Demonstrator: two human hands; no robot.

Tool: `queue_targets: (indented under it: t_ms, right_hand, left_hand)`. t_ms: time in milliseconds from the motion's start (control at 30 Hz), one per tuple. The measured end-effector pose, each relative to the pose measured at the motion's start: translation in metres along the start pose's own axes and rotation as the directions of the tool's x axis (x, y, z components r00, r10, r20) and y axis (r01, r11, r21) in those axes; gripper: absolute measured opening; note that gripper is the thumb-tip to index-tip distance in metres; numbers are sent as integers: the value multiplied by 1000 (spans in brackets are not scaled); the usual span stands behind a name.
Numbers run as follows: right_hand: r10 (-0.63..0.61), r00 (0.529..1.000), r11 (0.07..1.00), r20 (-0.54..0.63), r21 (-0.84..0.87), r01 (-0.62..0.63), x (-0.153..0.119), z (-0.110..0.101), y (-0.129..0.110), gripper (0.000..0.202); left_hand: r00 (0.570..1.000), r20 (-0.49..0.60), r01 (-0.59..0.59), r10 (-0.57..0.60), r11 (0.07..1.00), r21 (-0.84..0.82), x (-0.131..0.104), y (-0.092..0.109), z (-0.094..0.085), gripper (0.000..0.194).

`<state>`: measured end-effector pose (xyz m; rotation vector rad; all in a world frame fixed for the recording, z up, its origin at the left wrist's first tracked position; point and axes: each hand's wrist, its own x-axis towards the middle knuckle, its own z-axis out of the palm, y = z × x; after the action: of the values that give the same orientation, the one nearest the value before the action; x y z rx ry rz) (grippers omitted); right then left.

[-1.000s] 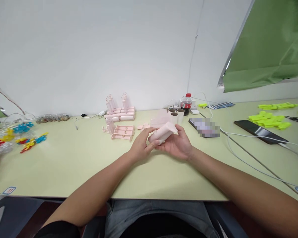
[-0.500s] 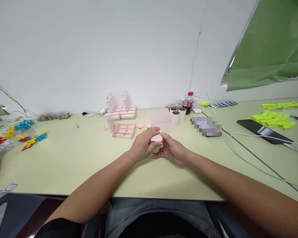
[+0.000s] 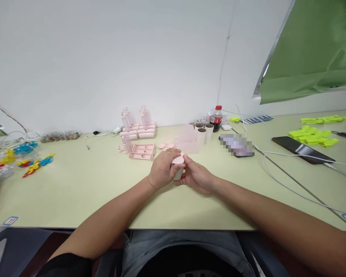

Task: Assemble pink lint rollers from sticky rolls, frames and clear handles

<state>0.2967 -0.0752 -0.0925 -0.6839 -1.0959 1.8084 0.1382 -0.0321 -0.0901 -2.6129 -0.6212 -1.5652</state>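
A pink round disc [image 3: 178, 158] lies on the top end of a white tube [image 3: 178, 175], held upright between both hands. My left hand [image 3: 165, 165] is closed round the disc and the tube's upper part from the left. My right hand [image 3: 196, 175] grips the tube from the right, its thumb near the disc. Just behind the hands are several loose pink discs [image 3: 166, 145] and a translucent pink sheet [image 3: 187, 140]. White tubes [image 3: 202, 134] stand beside the sheet.
Pink cases [image 3: 142, 151] sit left of the discs. A cola bottle [image 3: 216, 119] stands at the back. Phones [image 3: 302, 150] and white cables lie right, near yellow-green pieces [image 3: 314, 135]. Coloured flower-like pieces [image 3: 25, 148] lie left. Part of another person's arm shows at the left edge.
The view has shifted slightly. The pink disc shows more fully on top of the tube, and both hands keep nearly the same hold.
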Motion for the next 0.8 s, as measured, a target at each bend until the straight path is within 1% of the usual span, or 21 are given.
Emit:
queue_targets:
  t_ms: [167,300,467,567,667,800]
  right_hand:
    - [-13,1000,1000,0,3,13,-1,3,1,48]
    - [-38,998,999,39,-5,38,-2,6,3,49]
    - [-58,997,997,56,-45,60,-2,5,3,51]
    - [-76,995,994,72,-71,81,-1,1,3,50]
    - [-76,994,992,79,-98,84,-2,-1,3,49]
    - [-73,995,988,69,-134,82,-2,-2,4,48]
  left_hand:
    - [1000,-8,-1,1,999,43,1,3,-2,40]
    - [1000,-25,4,-2,998,56,4,7,-5,35]
    - [999,-41,-8,7,1000,-8,6,8,-8,31]
    - [1000,-26,-10,9,999,-51,6,5,-7,31]
    - [999,-21,-42,40,996,-84,7,3,-7,29]
    - [999,-1,-43,43,990,-133,9,5,-8,22]
